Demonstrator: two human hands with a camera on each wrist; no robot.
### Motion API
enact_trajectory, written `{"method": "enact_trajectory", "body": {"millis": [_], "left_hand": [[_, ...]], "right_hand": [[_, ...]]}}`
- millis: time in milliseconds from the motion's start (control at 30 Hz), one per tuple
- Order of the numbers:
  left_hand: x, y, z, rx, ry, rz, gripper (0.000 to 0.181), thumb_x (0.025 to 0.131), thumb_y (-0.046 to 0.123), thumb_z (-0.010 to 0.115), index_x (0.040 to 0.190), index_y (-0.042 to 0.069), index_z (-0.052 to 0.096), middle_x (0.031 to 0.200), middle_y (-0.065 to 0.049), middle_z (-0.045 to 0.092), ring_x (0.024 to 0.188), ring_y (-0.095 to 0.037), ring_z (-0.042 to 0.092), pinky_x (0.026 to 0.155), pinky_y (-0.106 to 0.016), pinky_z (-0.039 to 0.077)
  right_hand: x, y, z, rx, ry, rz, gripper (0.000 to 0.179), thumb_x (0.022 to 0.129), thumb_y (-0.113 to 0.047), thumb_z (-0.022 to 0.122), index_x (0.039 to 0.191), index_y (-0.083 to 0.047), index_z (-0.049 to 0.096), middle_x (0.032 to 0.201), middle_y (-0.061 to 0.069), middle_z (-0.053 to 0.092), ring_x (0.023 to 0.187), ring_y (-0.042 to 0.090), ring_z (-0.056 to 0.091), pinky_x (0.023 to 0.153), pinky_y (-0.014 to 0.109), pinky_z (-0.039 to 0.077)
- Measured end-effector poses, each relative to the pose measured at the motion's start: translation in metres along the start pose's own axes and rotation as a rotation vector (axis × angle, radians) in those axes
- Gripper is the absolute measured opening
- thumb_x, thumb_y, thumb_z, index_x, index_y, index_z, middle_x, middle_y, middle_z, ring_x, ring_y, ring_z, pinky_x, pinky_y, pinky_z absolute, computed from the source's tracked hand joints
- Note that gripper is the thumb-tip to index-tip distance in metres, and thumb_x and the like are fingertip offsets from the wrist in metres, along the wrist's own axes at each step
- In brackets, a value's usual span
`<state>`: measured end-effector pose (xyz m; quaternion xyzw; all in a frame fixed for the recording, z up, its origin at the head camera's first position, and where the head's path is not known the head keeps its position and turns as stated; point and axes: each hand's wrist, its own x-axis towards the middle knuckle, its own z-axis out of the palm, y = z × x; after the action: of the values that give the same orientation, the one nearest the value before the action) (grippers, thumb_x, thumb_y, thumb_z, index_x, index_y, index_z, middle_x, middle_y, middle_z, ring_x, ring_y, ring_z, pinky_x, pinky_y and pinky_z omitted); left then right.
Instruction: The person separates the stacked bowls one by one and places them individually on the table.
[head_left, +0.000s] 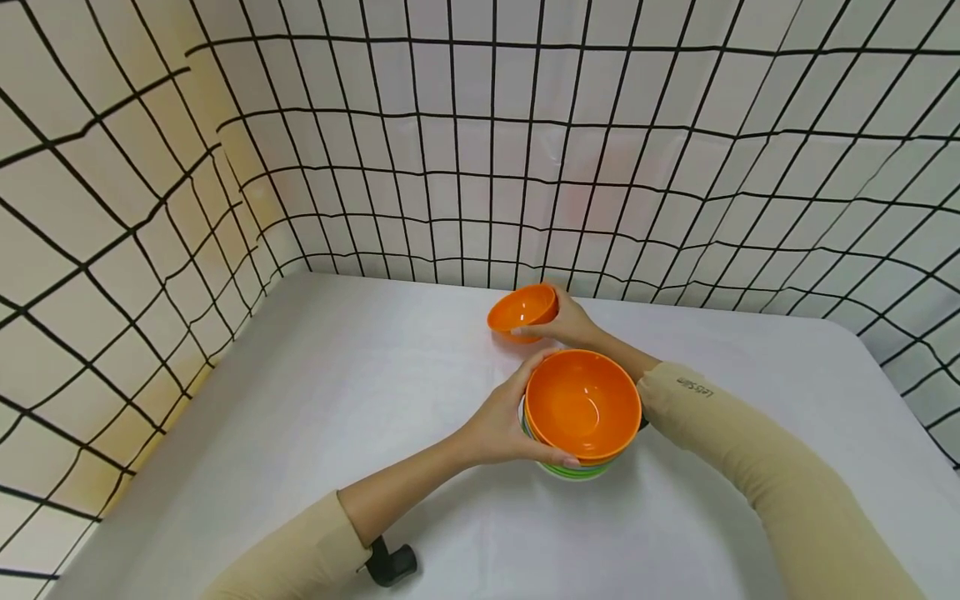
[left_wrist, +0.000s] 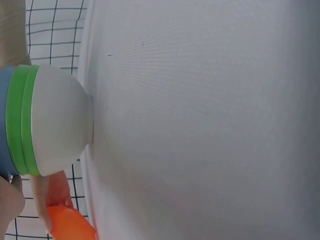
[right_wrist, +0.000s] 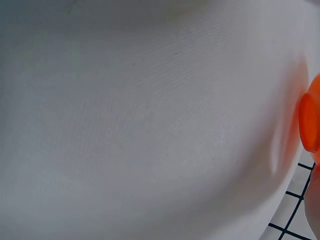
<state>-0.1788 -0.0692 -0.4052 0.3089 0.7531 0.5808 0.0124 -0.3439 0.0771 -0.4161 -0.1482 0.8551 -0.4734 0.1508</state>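
Note:
My left hand (head_left: 497, 423) grips the side of a stack of nested bowls, thumb along the near rim and fingers behind. A large orange bowl (head_left: 583, 404) is on top of the stack. In the left wrist view, blue and green bands (left_wrist: 21, 120) show lower down, with a white bowl base (left_wrist: 62, 120) near the table. Beyond the stack, my right hand (head_left: 572, 323) pinches a smaller orange bowl (head_left: 517, 310) by its right side. That bowl is tilted, and its round foot (right_wrist: 308, 122) shows in the right wrist view, beside its orange reflection on the table.
A white-covered table (head_left: 360, 367) lies beneath both hands. White walls with a black grid (head_left: 465, 142) rise behind it and along the left. A black wrist device (head_left: 392, 563) hangs below my left sleeve. My right sleeve (head_left: 757, 458) extends over the table's right side.

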Motion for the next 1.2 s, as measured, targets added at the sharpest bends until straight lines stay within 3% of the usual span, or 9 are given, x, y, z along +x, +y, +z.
{"method": "enact_trajectory", "body": {"millis": [133,367,633,767,933,1100,1200], "left_hand": [[0.0,0.002,0.0,-0.003,-0.006,0.011,0.111,0.058,0.014,0.088,0.143,0.03,0.019,0.138,0.012,0.038,0.124,-0.005,0.04,0.1,-0.027,0.041],[-0.001,0.033,-0.006,-0.033,-0.02,0.008,0.102,0.06,0.006,0.085,0.142,0.01,0.024,0.138,-0.007,0.042,0.124,-0.017,0.042,0.1,-0.028,0.041],[0.001,0.003,0.001,-0.028,-0.011,-0.001,0.108,0.058,0.012,0.088,0.143,0.025,0.021,0.137,0.011,0.039,0.123,-0.007,0.04,0.099,-0.028,0.042],[0.0,0.012,0.0,-0.043,-0.016,0.0,0.107,0.06,0.01,0.087,0.144,0.018,0.021,0.139,0.006,0.04,0.124,-0.01,0.04,0.1,-0.029,0.042],[-0.001,0.033,-0.003,-0.057,-0.031,-0.003,0.101,0.061,0.005,0.084,0.142,0.009,0.023,0.137,-0.007,0.042,0.124,-0.019,0.042,0.1,-0.029,0.042],[-0.001,0.039,-0.003,-0.053,-0.032,-0.016,0.099,0.061,0.003,0.084,0.141,0.007,0.024,0.137,-0.009,0.042,0.124,-0.021,0.042,0.1,-0.028,0.041],[0.0,0.037,-0.002,-0.065,-0.022,-0.01,0.099,0.061,0.003,0.084,0.141,0.008,0.025,0.137,-0.007,0.042,0.124,-0.019,0.042,0.099,-0.029,0.042]], "right_hand": [[-0.001,0.001,0.0,0.006,0.002,0.004,0.111,0.067,-0.04,0.081,0.147,-0.011,0.011,0.139,0.012,0.038,0.123,0.028,0.041,0.106,0.042,0.034],[-0.007,0.0,-0.003,-0.029,-0.007,-0.002,0.11,0.065,-0.039,0.082,0.146,-0.013,0.012,0.14,0.011,0.037,0.124,0.027,0.041,0.106,0.042,0.034],[-0.017,0.01,-0.012,-0.093,-0.034,0.025,0.117,0.062,-0.042,0.084,0.146,-0.013,0.008,0.143,0.014,0.034,0.127,0.029,0.04,0.105,0.046,0.034],[-0.019,0.018,-0.015,-0.123,-0.064,0.016,0.116,0.064,-0.04,0.083,0.147,-0.013,0.006,0.143,0.018,0.035,0.127,0.031,0.041,0.105,0.047,0.035],[-0.022,0.021,-0.02,-0.145,-0.077,-0.053,0.108,0.072,-0.028,0.079,0.148,-0.008,0.003,0.146,0.022,0.029,0.13,0.037,0.034,0.107,0.054,0.027],[-0.028,0.024,-0.028,-0.231,-0.048,-0.136,0.101,0.075,-0.02,0.075,0.148,-0.005,0.007,0.15,0.021,0.02,0.135,0.04,0.024,0.108,0.06,0.018],[-0.036,0.025,-0.031,-0.247,-0.012,-0.14,0.095,0.077,-0.02,0.073,0.147,-0.006,0.011,0.152,0.018,0.016,0.137,0.038,0.018,0.109,0.058,0.016]]}}
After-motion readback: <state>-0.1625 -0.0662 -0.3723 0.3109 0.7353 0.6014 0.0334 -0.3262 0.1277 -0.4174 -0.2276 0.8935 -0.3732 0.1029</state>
